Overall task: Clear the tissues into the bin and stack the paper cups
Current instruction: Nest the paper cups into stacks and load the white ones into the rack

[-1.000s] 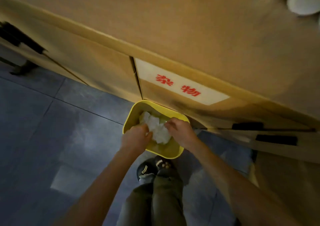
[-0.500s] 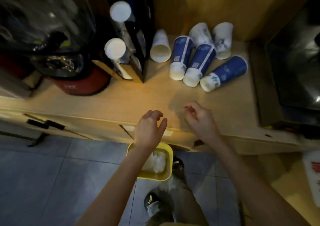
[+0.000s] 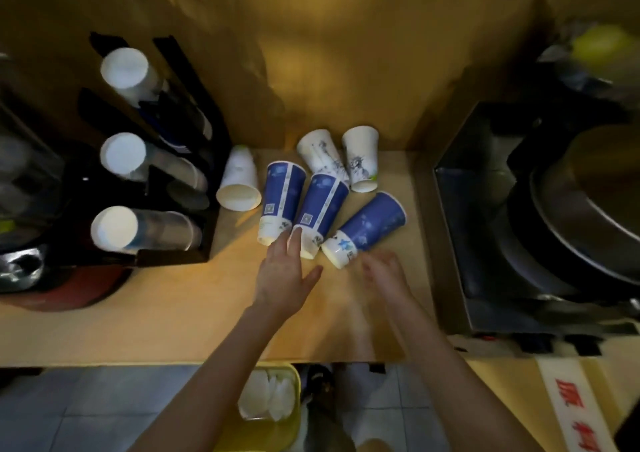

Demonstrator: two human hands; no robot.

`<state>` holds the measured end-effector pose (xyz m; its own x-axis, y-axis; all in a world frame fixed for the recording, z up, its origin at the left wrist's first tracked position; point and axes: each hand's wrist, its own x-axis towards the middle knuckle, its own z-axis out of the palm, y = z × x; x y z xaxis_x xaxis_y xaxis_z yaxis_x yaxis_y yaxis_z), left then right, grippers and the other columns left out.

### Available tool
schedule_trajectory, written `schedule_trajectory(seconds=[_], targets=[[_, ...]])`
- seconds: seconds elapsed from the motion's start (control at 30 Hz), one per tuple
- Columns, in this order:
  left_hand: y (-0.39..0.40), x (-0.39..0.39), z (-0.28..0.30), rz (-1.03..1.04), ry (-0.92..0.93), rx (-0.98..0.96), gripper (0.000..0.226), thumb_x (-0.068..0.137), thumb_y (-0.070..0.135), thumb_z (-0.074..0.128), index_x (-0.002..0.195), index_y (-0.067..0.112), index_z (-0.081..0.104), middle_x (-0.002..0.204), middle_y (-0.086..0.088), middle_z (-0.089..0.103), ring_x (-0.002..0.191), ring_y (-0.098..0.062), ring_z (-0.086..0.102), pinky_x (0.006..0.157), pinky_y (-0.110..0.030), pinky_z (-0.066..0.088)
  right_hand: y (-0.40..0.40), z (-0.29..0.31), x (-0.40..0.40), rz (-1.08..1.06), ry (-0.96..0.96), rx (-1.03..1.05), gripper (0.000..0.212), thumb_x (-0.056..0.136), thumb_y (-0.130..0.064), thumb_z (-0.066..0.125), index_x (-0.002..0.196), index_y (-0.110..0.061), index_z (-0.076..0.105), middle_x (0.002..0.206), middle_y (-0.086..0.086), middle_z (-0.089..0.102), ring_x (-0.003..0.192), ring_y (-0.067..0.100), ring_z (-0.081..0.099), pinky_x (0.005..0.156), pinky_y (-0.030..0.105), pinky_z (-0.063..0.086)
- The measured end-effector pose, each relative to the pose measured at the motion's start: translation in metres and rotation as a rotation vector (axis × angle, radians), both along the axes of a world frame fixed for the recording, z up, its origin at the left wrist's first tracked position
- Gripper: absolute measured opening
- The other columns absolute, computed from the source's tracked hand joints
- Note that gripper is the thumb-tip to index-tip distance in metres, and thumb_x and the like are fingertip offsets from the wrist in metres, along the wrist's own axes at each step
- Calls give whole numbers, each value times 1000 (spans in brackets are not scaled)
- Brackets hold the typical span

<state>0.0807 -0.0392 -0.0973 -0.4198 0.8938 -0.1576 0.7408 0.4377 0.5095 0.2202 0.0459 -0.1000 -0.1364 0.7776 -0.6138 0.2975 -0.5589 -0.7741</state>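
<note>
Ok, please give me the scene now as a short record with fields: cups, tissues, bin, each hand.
cups: three blue paper cups and three white paper cups lying unstacked on the counter
tissues: white tissues inside the bin
bin: yellow bin on the floor below the counter edge
left hand: open, fingertips at a blue cup
right hand: blurred, empty, near the rightmost blue cup

6 paper cups lie on their sides on the wooden tabletop (image 3: 173,313) at the centre of the frame: 3 blue cups (image 3: 282,199) (image 3: 323,209) (image 3: 370,226) fanned side by side with white bases toward the lower edge, 2 white printed cups (image 3: 320,152) (image 3: 360,155) behind them, and 1 plain white cup (image 3: 239,181) to their left. White tissues (image 3: 266,396) fill the yellow bin (image 3: 294,413) on the floor at bottom centre.
</note>
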Motion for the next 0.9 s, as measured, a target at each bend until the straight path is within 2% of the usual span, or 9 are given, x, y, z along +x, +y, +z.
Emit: schedule_trajectory(seconds=[0.07, 0.2, 0.33, 0.4, 0.53, 0.63, 0.73, 0.83, 0.9], targets=[[20, -1, 0, 6, -12, -15, 74, 88, 38, 52, 143, 10, 13, 153, -15, 20, 140, -28, 20, 114, -39, 22, 23, -5, 0, -94, 57, -116, 24, 82, -25, 63, 99, -9, 59, 84, 5, 60, 78, 18, 58, 69, 31, 47], [53, -5, -5, 7, -22, -45, 71, 90, 34, 49, 143, 7, 11, 153, -18, 17, 141, -30, 17, 116, -37, 17, 56, -22, -3, -256, 174, -275, 49, 75, -33, 71, 113, -7, 56, 110, 13, 62, 98, 26, 59, 80, 34, 51], [76, -10, -10, 27, -64, -113, 70, 90, 31, 50, 143, 8, 10, 153, -20, 15, 141, -32, 18, 115, -40, 18, 74, -36, -14, -352, 218, -282, 63, 65, -35, 78, 116, -6, 55, 110, 15, 67, 86, 24, 66, 60, 29, 52], [84, -11, -16, 40, -64, -150, 70, 89, 31, 52, 142, 8, 13, 151, -21, 21, 138, -34, 25, 113, -42, 24, 79, -39, -21, -407, 239, -259, 74, 55, -35, 84, 114, -5, 54, 108, 17, 68, 86, 27, 68, 66, 34, 57], [94, -12, -23, 87, -32, -173, 72, 81, 24, 64, 137, 7, 22, 137, -21, 42, 124, -37, 42, 101, -47, 37, 86, -52, -19, -388, 158, -118, 87, 24, -46, 84, 99, -6, 62, 99, 17, 71, 81, 30, 71, 80, 49, 58], [96, -8, -23, 126, -5, -180, 71, 73, 22, 70, 130, 8, 28, 122, -21, 53, 114, -38, 50, 89, -48, 46, 86, -34, -11, -296, 49, 34, 72, 37, -42, 85, 96, -6, 64, 95, 15, 73, 79, 27, 71, 80, 46, 58], [97, -2, -23, 144, 13, -182, 70, 72, 21, 70, 127, 8, 29, 117, -21, 55, 109, -39, 52, 85, -48, 48, 82, -15, 1, -223, -47, 232, 59, 52, -29, 85, 100, -10, 58, 104, 14, 70, 85, 24, 68, 82, 43, 57], [98, 0, -25, 174, -16, -180, 76, 72, 23, 71, 130, 11, 24, 117, -19, 57, 105, -37, 57, 87, -47, 49, 72, -4, 11, -219, -89, 420, 84, 45, -33, 83, 119, -11, 49, 120, 10, 57, 103, 22, 61, 91, 42, 53], [97, 1, -26, 182, -39, -167, 81, 72, 25, 72, 133, 11, 21, 119, -19, 58, 105, -35, 58, 89, -46, 49, 61, -3, 18, -210, -110, 508, 86, 50, -21, 84, 125, -11, 43, 122, 1, 46, 112, 16, 52, 96, 33, 46]])
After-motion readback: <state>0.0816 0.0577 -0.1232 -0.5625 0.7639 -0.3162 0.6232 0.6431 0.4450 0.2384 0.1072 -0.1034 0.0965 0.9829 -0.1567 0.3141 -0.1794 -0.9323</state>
